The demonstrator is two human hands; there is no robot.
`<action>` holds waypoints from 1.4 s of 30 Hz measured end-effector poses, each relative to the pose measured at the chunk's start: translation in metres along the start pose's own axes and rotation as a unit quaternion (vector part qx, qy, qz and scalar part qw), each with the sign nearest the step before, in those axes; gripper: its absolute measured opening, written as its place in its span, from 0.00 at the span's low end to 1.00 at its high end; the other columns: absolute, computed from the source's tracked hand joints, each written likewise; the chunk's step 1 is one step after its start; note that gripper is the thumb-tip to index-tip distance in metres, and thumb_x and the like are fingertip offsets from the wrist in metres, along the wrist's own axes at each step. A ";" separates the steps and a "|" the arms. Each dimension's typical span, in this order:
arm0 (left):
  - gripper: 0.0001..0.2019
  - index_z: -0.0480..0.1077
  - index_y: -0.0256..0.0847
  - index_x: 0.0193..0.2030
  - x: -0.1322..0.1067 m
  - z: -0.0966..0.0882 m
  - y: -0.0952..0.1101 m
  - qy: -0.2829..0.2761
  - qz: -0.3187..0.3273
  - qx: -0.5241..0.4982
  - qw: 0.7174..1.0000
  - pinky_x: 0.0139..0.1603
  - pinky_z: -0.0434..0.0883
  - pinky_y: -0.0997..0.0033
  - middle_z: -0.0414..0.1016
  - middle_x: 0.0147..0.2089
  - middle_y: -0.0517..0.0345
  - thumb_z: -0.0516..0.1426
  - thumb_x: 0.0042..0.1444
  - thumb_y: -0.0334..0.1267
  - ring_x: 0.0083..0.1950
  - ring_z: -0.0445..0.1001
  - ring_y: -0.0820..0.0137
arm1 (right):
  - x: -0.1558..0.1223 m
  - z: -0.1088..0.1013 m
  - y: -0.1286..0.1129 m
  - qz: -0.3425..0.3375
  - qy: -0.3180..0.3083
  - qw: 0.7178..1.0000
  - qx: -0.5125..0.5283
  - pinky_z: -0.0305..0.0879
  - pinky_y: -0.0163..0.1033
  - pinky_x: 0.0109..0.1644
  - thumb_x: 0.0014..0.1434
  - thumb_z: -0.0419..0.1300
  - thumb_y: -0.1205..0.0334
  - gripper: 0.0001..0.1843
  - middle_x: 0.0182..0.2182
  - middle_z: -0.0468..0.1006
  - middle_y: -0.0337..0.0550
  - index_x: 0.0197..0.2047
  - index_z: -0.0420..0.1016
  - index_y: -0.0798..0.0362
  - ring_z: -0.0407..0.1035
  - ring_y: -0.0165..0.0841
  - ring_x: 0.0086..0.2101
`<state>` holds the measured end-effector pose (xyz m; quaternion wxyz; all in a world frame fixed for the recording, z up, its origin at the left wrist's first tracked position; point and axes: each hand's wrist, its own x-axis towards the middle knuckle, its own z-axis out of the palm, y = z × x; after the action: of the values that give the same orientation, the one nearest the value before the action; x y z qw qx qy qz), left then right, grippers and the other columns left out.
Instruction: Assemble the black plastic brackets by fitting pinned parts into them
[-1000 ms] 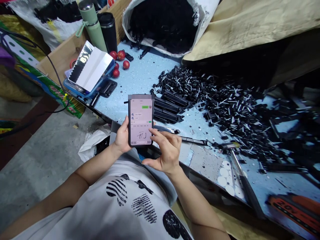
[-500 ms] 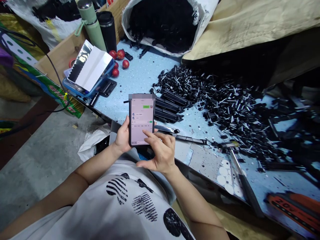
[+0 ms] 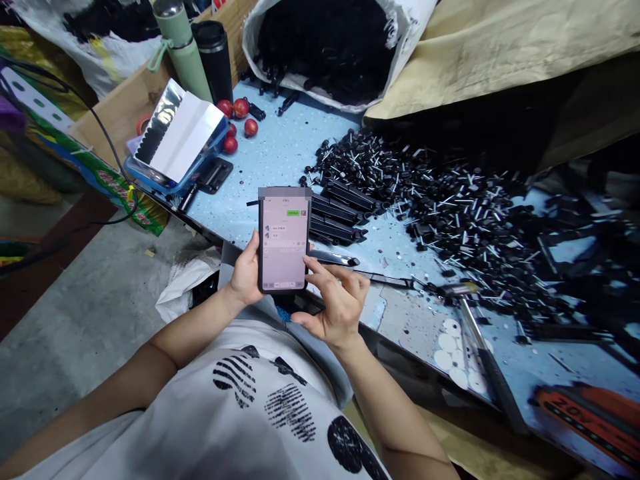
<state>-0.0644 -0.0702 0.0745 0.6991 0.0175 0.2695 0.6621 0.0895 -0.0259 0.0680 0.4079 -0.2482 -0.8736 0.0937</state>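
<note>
A smartphone (image 3: 284,240) with a lit chat screen stands upright in my left hand (image 3: 246,272), which grips it along its left side. My right hand (image 3: 336,300) is at the phone's lower right edge, index finger stretched toward the screen and thumb spread away; it holds nothing. Whether that fingertip touches the glass I cannot tell. Just behind the phone lie several long black plastic parts (image 3: 337,212) side by side on the blue table (image 3: 280,157). Another dark strip (image 3: 383,279) lies beyond my right fingers.
Many small black pieces with metal pins (image 3: 450,213) are heaped at right. A hammer (image 3: 483,347) and an orange tool (image 3: 590,420) lie near the front edge. At back stand a white sack (image 3: 350,105), a green flask (image 3: 193,67), a black tumbler (image 3: 216,57) and red fruits (image 3: 241,108).
My right hand has shifted right, its index finger moving from over the screen to the phone's right edge. The screen's lower part looks different. My left hand keeps its grip.
</note>
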 end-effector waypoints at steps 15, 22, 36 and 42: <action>0.37 0.59 0.32 0.63 -0.001 0.001 0.000 -0.023 0.007 0.016 1.000 0.60 0.60 0.51 0.72 0.54 0.40 0.32 0.63 0.58 0.54 0.71 0.53 | -0.001 0.002 -0.015 -0.035 -0.056 0.997 0.029 0.52 0.45 0.47 0.57 0.45 0.30 0.34 0.45 0.78 0.44 0.35 0.74 0.53 0.67 0.37 0.42; 0.36 0.58 0.33 0.64 -0.001 -0.002 -0.001 -0.014 0.004 0.011 1.000 0.60 0.59 0.51 0.72 0.54 0.41 0.34 0.62 0.59 0.56 0.70 0.53 | -0.002 -0.001 -0.012 -0.044 -0.076 0.995 0.049 0.51 0.46 0.47 0.57 0.47 0.32 0.32 0.43 0.78 0.45 0.34 0.74 0.52 0.67 0.39 0.42; 0.36 0.58 0.35 0.64 -0.002 0.000 0.000 -0.007 0.003 0.012 1.000 0.60 0.60 0.50 0.72 0.54 0.42 0.33 0.63 0.59 0.57 0.69 0.53 | -0.001 -0.006 -0.015 -0.054 -0.055 0.992 0.105 0.57 0.42 0.39 0.58 0.48 0.34 0.31 0.44 0.78 0.48 0.37 0.75 0.54 0.66 0.35 0.36; 0.36 0.60 0.33 0.63 -0.002 -0.002 0.000 -0.012 0.004 0.002 1.000 0.60 0.60 0.50 0.72 0.53 0.41 0.32 0.63 0.58 0.57 0.69 0.53 | -0.004 -0.004 -0.015 -0.055 -0.070 0.991 0.104 0.57 0.42 0.40 0.57 0.49 0.33 0.32 0.45 0.77 0.49 0.40 0.75 0.54 0.64 0.36 0.36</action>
<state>-0.0652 -0.0726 0.0741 0.6995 0.0282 0.2621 0.6642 0.0894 -0.0411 0.0731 0.3739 -0.1487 -0.8980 0.1781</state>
